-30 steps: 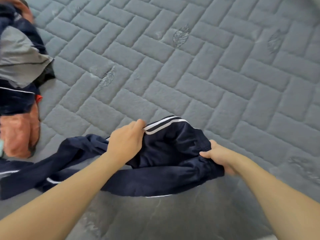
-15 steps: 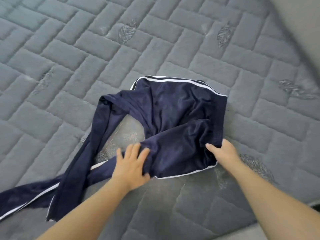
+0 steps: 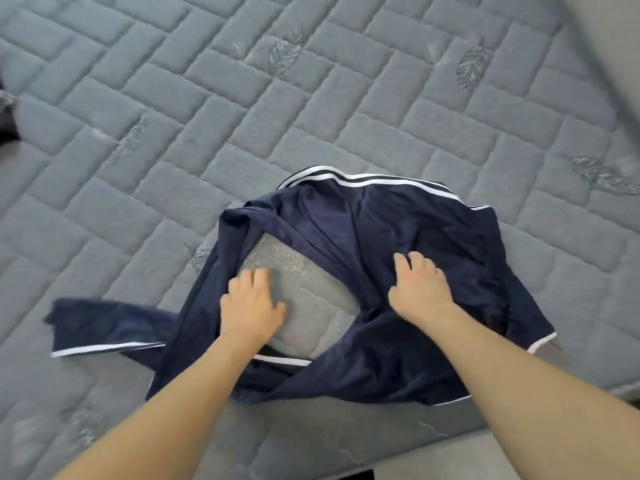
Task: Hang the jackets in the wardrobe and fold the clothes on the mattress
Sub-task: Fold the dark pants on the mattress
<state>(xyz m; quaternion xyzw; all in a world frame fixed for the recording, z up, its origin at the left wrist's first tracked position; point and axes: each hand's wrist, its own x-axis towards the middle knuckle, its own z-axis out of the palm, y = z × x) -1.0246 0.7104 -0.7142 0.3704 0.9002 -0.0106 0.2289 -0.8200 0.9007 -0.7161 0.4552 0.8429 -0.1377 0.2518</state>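
Note:
A navy track garment [image 3: 398, 230] with white side stripes lies spread near the front edge of the grey quilted mattress [image 3: 173, 98]. Its upper edge, with a double white stripe, points away from me. One long part runs down to the left and ends in a flat strip at the left. A patch of bare mattress shows through the gap in its middle. My left hand [image 3: 251, 303] rests at the inner edge of that long part, fingers loosely bent, blurred by motion. My right hand [image 3: 419, 289] lies on the garment's middle with fingers curled into the cloth.
A bit of dark clothing [image 3: 4, 109] shows at the far left edge. The mattress ends along its front edge [image 3: 519, 410] at the lower right, with a pale surface below it. A beige surface [image 3: 609, 46] fills the top right corner.
The view has swung back left. My right hand left the garment's right edge and moved onto its middle. My left hand shifted left to the long part, and the gap in the cloth widened.

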